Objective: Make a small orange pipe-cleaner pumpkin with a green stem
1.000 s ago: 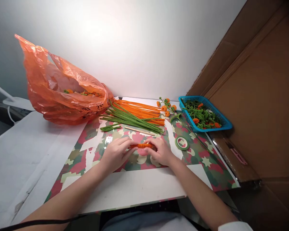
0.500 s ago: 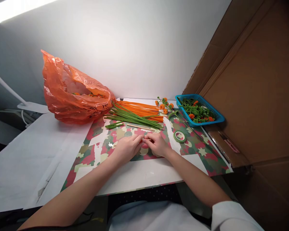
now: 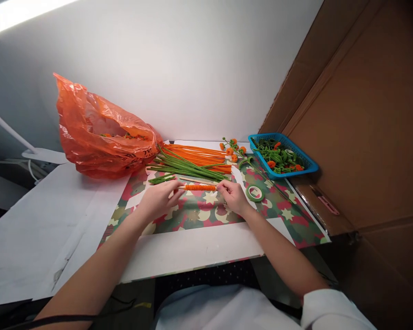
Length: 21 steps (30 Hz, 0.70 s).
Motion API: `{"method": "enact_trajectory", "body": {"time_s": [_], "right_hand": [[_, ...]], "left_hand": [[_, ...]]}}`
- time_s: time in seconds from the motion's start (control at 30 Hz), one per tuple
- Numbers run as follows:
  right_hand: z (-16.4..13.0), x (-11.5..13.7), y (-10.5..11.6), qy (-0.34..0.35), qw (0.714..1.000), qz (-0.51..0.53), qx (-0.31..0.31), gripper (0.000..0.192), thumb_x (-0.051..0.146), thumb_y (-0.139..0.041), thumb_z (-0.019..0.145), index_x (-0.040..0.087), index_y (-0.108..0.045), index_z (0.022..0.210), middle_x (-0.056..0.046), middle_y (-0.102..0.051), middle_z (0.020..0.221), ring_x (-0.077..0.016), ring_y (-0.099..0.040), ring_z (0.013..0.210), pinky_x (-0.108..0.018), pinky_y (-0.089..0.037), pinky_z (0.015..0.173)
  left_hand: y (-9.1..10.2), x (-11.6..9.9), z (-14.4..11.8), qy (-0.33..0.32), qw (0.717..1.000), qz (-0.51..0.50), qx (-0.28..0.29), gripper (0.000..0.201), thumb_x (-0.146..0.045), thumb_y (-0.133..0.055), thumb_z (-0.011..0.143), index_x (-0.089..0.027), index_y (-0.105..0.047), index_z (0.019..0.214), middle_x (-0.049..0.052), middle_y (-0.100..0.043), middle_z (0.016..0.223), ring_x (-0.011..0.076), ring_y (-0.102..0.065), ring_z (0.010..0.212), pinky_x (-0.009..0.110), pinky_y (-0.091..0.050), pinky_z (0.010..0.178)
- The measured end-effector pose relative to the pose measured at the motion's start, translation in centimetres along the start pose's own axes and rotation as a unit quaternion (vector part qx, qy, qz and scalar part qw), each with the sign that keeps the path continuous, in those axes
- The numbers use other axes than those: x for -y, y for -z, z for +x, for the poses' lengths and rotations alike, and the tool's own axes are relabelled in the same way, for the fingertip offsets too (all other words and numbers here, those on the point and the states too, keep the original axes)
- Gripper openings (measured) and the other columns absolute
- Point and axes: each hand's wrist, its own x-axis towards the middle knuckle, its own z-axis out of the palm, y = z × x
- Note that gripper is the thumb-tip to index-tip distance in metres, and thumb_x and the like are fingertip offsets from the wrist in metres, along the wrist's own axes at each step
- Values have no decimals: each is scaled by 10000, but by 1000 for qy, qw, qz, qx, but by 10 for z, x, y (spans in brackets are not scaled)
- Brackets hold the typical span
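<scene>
A thin wooden stick with an orange pipe cleaner coiled tightly around its middle point(image 3: 200, 187) is held level just above the patterned mat point(image 3: 206, 213). My left hand point(image 3: 157, 200) pinches the stick's left end. My right hand point(image 3: 232, 195) grips its right end. Just beyond the stick lie a bundle of green pipe cleaners point(image 3: 187, 167) and a bundle of orange pipe cleaners point(image 3: 201, 155). A second bare wooden stick point(image 3: 196, 181) and a folded green leaf shape point(image 3: 161, 179) rest close behind my hands.
An orange plastic bag point(image 3: 101, 130) slumps at the back left. A blue basket point(image 3: 281, 156) of green and orange coiled pieces stands back right, beside a flower stem with orange blossoms point(image 3: 234, 149). A green tape roll point(image 3: 255, 193) lies right of my right hand. Brown cardboard point(image 3: 361, 119) walls the right side.
My hands have moved apart and away from me, and the orange coil on the stick now shows between them; half a second ago they were pressed together over it.
</scene>
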Motion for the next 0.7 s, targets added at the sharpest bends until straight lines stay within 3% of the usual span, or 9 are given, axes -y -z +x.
{"method": "enact_trajectory", "body": {"time_s": [0.13,0.37,0.7], "right_hand": [[1,-2,6,-16,999,7,29,294,380,-452,927,186,-580,749,56,-413,534,-99,-377,483,-226,-296,490],[-5,3,-1,-4,992,-17,128,232,300,-506,927,194,-572,731,62,-477,502,-105,-487,463,-218,-355,516],[-9,4,-15,78,978,-133,142,180,211,-559,917,187,-569,740,-4,-644,698,-132,-505,628,-272,-350,702]], "left_hand": [[-2,13,1,-37,999,-13,-4,348,-388,-322,999,-192,-592,899,41,-683,804,161,-601,669,250,-423,592],[-14,7,3,-109,994,2,11,347,-326,-333,1001,-199,-601,821,29,-652,728,168,-553,639,274,-384,590],[-21,-13,2,-158,987,34,26,413,-319,-315,1034,-173,-603,775,35,-645,687,168,-560,623,287,-378,601]]}}
